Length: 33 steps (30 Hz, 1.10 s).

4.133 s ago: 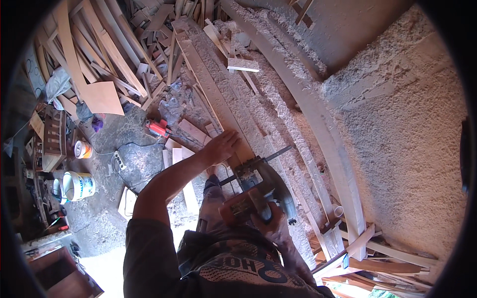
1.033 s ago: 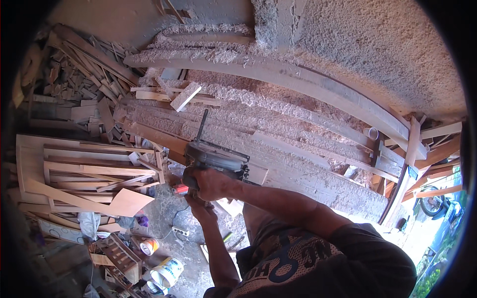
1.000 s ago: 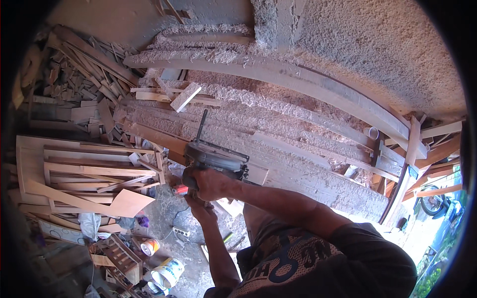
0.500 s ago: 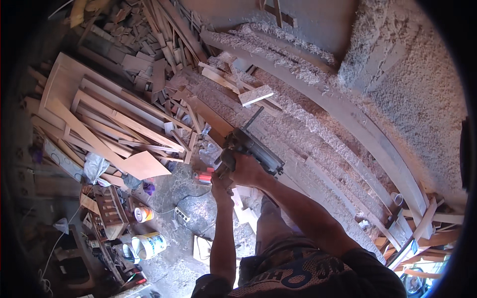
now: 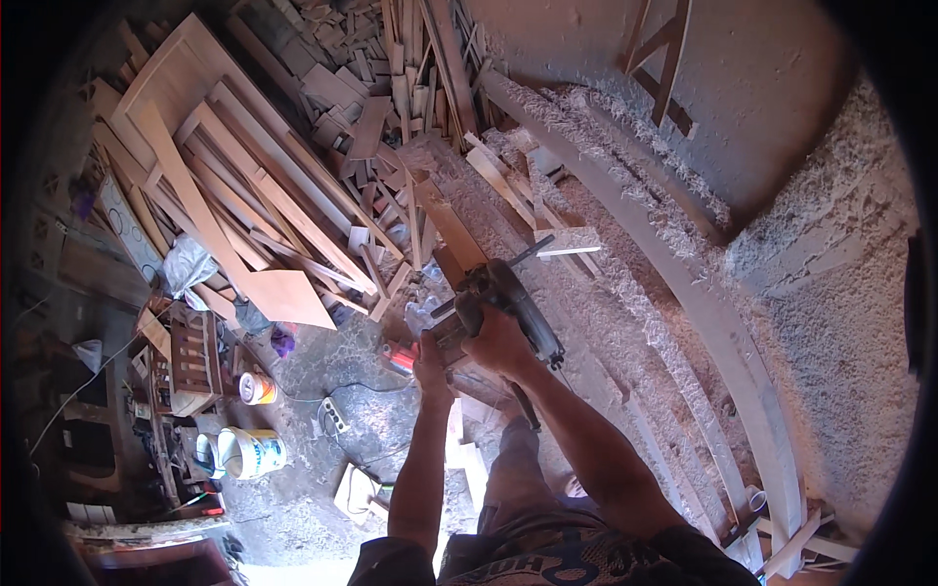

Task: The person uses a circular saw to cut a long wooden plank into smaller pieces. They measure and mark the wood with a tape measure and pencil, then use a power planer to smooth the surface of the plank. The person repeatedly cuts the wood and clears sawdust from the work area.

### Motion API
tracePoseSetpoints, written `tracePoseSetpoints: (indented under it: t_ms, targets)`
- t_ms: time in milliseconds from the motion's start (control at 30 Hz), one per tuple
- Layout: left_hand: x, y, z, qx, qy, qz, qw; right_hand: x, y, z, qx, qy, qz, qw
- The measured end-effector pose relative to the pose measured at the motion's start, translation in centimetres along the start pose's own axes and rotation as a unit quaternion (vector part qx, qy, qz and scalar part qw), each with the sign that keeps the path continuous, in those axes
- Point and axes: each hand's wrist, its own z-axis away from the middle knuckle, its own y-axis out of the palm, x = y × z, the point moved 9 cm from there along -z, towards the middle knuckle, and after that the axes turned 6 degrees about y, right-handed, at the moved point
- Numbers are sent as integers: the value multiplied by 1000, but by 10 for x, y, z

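My right hand (image 5: 496, 339) is closed around the handle of a dark electric planer (image 5: 520, 308), which has a thin bar sticking out at its far right. The planer sits on or just over the near part of a brown wooden board (image 5: 457, 232), whose far end runs ahead of it. Beside the tool on the left, my left hand (image 5: 431, 363) grips the near end of a wooden piece; whether it belongs to the same board cannot be made out. Some of its fingers are hidden.
Pale shavings (image 5: 625, 293) cover the floor on the right, around a long curved beam (image 5: 674, 254). Wooden frames and boards (image 5: 244, 195) are stacked at left. Buckets (image 5: 256, 453), a power strip (image 5: 333, 415) and its cable lie at lower left. Offcuts (image 5: 332, 88) pile up behind.
The view has shifted and turned. The planer has moved back toward me along the board, baring more of its far part. Both hands keep their holds.
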Motion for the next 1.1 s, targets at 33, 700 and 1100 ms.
tracePoseSetpoints:
  t_ms: [33,700,1100]
  targets:
    - [-5,2,-7,-18,2,-5,1000,0,2,-7,4,5,6,1000]
    - [-25,0,-205,-65,43,0,997,69,50,-184,21,-9,12,1000]
    - [-69,21,-309,-69,57,-2,996,108,80,-293,13,-54,-19,998]
